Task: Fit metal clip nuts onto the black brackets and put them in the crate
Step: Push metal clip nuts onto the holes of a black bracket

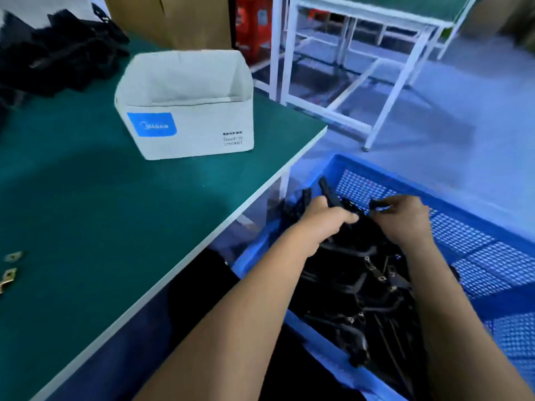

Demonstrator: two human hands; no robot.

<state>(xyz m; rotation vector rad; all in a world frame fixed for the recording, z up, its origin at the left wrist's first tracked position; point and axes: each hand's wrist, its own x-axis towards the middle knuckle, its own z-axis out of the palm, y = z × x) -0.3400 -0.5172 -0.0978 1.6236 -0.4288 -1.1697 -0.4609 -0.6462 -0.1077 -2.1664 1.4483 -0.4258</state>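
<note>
Both hands reach over the blue crate (474, 250) at the lower right of the frame. The left hand (328, 219) has its fingers curled round a black bracket (333, 195), which sticks up and to the left out of the fist, above the crate. The right hand (405, 217) pinches a smaller dark piece (379, 204) between thumb and fingers, just beside the bracket's end; whether the two touch is too blurred to tell. Below the hands, a pile of brackets (364, 285) lies in the crate, several with small metal clips showing. On the green table (101, 212) to the left, a few loose clip nuts (10, 270) lie at the left edge of the frame. A white box (188, 125) stands at the upper middle of the table, and a heap of black parts (58, 53) fills the upper left corner.
</note>
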